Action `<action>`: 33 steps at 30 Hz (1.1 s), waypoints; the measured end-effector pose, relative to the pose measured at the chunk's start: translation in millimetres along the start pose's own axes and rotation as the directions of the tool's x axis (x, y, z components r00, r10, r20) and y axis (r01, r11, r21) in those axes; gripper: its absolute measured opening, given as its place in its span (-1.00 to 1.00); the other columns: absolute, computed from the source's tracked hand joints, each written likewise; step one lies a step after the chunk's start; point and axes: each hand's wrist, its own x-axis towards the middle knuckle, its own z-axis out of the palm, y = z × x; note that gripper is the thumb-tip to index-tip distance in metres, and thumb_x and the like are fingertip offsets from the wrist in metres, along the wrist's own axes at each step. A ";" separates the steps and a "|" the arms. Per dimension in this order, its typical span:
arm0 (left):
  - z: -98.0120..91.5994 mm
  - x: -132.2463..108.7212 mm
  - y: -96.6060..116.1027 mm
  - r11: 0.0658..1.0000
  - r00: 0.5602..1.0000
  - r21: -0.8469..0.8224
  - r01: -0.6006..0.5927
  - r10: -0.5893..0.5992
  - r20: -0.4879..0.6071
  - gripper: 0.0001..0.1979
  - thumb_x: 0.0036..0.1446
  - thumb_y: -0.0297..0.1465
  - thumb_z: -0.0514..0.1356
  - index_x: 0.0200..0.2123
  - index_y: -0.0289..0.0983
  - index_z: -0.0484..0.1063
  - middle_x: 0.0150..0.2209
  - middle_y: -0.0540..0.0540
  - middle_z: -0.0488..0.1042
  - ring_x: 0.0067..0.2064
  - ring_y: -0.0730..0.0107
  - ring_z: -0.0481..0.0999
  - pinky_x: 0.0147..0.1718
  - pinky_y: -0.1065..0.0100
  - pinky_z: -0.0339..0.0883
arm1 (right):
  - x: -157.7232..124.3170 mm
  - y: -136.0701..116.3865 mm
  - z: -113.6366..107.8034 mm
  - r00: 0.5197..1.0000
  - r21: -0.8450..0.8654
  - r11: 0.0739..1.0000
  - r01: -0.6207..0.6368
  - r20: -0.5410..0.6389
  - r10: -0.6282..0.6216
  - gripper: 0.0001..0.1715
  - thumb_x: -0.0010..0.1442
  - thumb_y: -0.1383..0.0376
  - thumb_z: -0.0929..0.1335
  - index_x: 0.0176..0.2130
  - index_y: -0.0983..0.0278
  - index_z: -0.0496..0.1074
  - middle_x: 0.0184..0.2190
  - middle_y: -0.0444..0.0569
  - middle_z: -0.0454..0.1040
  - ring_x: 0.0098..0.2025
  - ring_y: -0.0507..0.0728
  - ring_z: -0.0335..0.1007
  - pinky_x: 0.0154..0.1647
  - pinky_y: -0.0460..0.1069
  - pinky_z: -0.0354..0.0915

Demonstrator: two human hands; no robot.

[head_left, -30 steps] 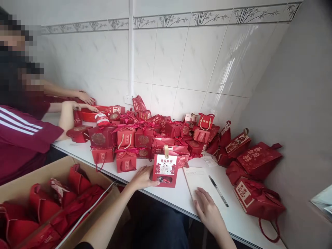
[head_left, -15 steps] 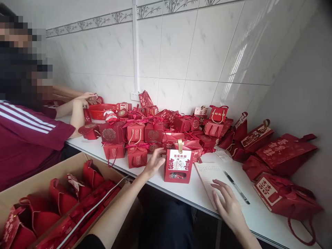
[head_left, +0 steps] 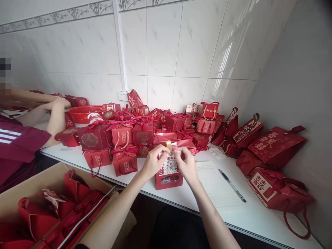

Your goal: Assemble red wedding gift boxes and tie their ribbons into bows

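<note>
In front of me on the white table [head_left: 223, 211] stands a small red gift box [head_left: 169, 184], upright, with a white printed panel and an oval window low on its front. A gold ribbon loop [head_left: 168, 145] sticks up from its top. My left hand [head_left: 154, 162] pinches the top edge at the left of the loop. From the other side my right hand [head_left: 187, 163] pinches the top edge at the right. Both sets of fingertips nearly meet by the ribbon and cover the upper corners of the box.
Behind it is a pile of red gift boxes [head_left: 142, 133]. A notebook [head_left: 218, 186] and a pen [head_left: 232, 185] lie to the right, before more red boxes [head_left: 281, 193]. A cardboard carton [head_left: 103, 181] of red bags stands lower left. Another person's arm [head_left: 57, 114] rests near a red basin [head_left: 85, 114].
Both hands have come from beside the gift box to its top and closed on the upper edge. The view has swung right, and the other person's arms have moved.
</note>
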 end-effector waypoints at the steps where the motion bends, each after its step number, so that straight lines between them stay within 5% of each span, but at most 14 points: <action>1: -1.9 -1.6 0.1 0.999 0.999 0.005 -0.045 0.045 -0.016 -0.86 0.19 -0.44 0.04 -0.34 -0.25 0.40 -0.39 -0.03 0.47 -0.33 0.43 0.49 -0.30 0.40 0.37 | -1.3 -2.1 3.7 1.000 0.009 1.000 -0.007 -0.002 0.007 -0.77 0.18 0.16 0.26 -0.40 0.24 0.37 -0.43 -0.08 0.47 -0.39 0.11 0.34 -0.31 0.00 0.26; 8: -6.3 -12.1 3.8 0.970 0.965 0.020 -0.244 0.244 -0.099 -0.69 0.06 -0.60 0.13 -0.12 -0.28 0.47 -0.24 -0.11 0.52 -0.21 0.39 0.53 -0.20 0.41 0.44 | -18.5 -12.3 23.3 0.987 0.062 0.998 -0.028 -0.159 0.037 -0.80 0.12 0.17 0.31 -0.45 0.23 0.30 -0.48 -0.14 0.37 -0.46 0.07 0.25 -0.40 -0.04 0.20; 15: -5.3 -12.4 0.9 0.938 0.931 0.073 -0.339 0.346 -0.117 -0.62 0.04 -0.62 0.14 -0.06 -0.28 0.45 -0.23 -0.14 0.51 -0.22 0.38 0.54 -0.23 0.39 0.47 | -20.7 -10.7 26.3 0.985 0.037 0.999 -0.001 -0.173 0.007 -0.81 0.12 0.20 0.32 -0.47 0.22 0.26 -0.50 -0.17 0.32 -0.46 0.06 0.22 -0.40 -0.04 0.19; 33: -0.6 -13.6 2.1 0.965 0.951 0.097 -0.244 0.258 -0.173 -0.78 0.17 -0.56 0.14 -0.14 -0.27 0.50 -0.26 -0.10 0.57 -0.24 0.45 0.56 -0.24 0.46 0.47 | -22.5 -8.2 27.2 0.978 0.004 1.000 0.030 -0.208 -0.029 -0.88 0.11 0.28 0.30 -0.45 0.22 0.28 -0.52 -0.19 0.30 -0.52 0.03 0.17 -0.47 -0.05 0.17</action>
